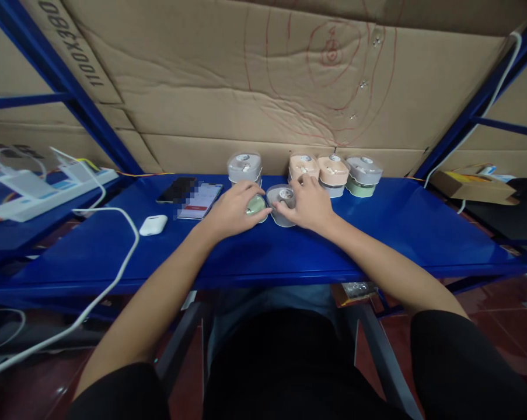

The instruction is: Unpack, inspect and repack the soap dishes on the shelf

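On the blue table, my left hand (234,209) curls around a small green container (257,205), its fingers over the far side and thumb at the near side. Just right of it, my right hand (310,204) grips a grey container (277,204) with a clear lid and a round label. The two containers stand side by side, close together. Behind them are a grey container (244,168), a peach container (303,165), another peach one (333,169) on a grey base, and a grey one (365,168) above a green one (362,188).
Two phones (201,201) and a white earbud case (153,225) lie on the table (403,233) at left. A white cable (123,262) crosses the left edge near a power strip (48,195). Cardboard (193,93) backs the table; a small carton (475,188) is at right.
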A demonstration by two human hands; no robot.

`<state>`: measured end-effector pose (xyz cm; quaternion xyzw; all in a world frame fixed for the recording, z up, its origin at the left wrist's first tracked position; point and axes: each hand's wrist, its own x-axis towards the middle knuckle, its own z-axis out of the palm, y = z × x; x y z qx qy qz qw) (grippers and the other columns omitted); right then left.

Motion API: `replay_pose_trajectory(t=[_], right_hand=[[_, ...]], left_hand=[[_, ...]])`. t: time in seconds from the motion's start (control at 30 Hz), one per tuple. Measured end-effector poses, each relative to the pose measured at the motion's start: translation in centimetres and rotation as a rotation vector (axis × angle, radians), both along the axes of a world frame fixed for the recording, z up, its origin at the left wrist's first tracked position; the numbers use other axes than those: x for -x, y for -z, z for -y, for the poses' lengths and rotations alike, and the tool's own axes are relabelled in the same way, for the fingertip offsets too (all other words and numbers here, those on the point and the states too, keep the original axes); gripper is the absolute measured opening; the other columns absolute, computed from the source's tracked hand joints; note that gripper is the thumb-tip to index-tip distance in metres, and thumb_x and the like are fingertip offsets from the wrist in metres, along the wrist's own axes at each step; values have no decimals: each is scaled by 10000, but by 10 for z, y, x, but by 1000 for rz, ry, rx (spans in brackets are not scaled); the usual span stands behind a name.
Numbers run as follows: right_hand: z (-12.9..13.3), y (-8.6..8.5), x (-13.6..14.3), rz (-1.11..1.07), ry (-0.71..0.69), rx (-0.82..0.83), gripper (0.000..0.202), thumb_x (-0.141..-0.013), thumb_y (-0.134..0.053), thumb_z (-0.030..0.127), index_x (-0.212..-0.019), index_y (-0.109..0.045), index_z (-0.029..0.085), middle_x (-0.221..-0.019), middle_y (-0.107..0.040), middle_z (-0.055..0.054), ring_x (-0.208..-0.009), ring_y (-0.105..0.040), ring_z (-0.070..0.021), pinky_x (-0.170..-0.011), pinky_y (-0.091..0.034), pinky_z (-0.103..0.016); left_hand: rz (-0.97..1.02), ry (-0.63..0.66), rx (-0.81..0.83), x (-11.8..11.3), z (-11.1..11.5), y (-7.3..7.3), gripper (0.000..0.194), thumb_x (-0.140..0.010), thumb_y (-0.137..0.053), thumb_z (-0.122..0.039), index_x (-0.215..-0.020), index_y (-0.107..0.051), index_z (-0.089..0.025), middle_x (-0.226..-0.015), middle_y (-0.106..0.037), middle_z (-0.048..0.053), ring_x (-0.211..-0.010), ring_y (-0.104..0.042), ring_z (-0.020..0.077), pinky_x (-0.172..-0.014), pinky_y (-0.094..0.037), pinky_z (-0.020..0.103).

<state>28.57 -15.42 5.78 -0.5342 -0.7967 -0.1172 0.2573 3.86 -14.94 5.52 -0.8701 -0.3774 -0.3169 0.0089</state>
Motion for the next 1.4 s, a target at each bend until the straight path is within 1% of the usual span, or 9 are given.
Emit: replay_pose_trajectory(t=[0.2,0.37,0.6,0.8,0.9,1.03,1.13,1.27,1.4], right_hand=[[5,-3,-4,90,21,281,651,-984,-656,664,-1410,-694,174,-1370,-760,-257,-1162,-767,-463,-935,-625,-578],[4,-20,-32,204,-48,396,684,-835,-791,485,-1399,-631,133,-1410,-726,-300,-1287,-713,-528,-1025,-597,-638],[3,-14,-52,22,-124,369,863,-887,-783,775,-1467,-587,166,-1408,-748,-261,-1253,-739,-486,-990,-621,-595],[-10,-5,-60,-5,-355,522,990,-761,-931,517,-1615,-559,183,-1603,-672,-226,-1405,-693,-464,-1143,-590,-591],[-14,-12,-73,-46,-489,610,1112,-656,-1007,486,-1646,-573,225,-1658,-655,-174,-1501,-637,-450,-1265,-523,-586],[-15,-23,-81,-84,-588,693,1122,-635,-1039,581,-1630,-619,276,-1635,-686,-117,-1466,-663,-424,-1279,-519,-574],[-18,-33,-91,-137,-600,727,1103,-624,-1040,630,-1605,-655,303,-1626,-696,-89,-1424,-683,-406,-1250,-549,-551],[-27,-43,-114,-187,-403,726,1003,-703,-963,719,-1578,-685,315,-1505,-766,-85,-1325,-733,-401,-1168,-608,-547],[-36,-42,-126,-119,-115,652,954,-738,-895,773,-1515,-728,245,-1449,-790,-143,-1324,-731,-464,-1149,-600,-596]], left_hand=[[55,117,-51,-17,9,5,258,-1065,-617,-434,-1141,-752,-229,-1248,-793,144,-1197,-750,334,-1118,-616,529],[46,145,-89,-24,11,11,215,-1064,-592,-387,-1021,-738,-234,-1089,-796,132,-1054,-754,310,-1011,-641,502],[9,278,-210,-29,16,21,149,-1020,-614,-331,-926,-687,-241,-922,-777,87,-844,-727,253,-780,-621,407],[31,335,-262,-29,16,25,141,-1021,-627,-289,-892,-632,-233,-821,-721,38,-720,-667,205,-668,-537,343],[51,244,-201,-30,16,28,178,-1028,-667,-379,-1091,-669,-213,-955,-750,61,-791,-709,216,-704,-564,349],[67,231,-128,-33,15,31,661,-974,-807,-561,-1467,-574,-186,-1324,-729,171,-1085,-764,310,-927,-657,465],[62,251,-111,-34,14,34,902,-933,-874,-625,-1615,-483,-183,-1550,-620,246,-1413,-674,427,-1185,-595,616],[-58,257,-35,-37,14,40,986,-942,-877,-661,-1689,-482,-151,-1735,-477,313,-1625,-506,509,-1316,-475,705],[-217,294,79,-41,16,42,657,-1075,-768,-561,-1622,-649,-217,-1799,-462,264,-1654,-493,485,-1304,-479,702]])
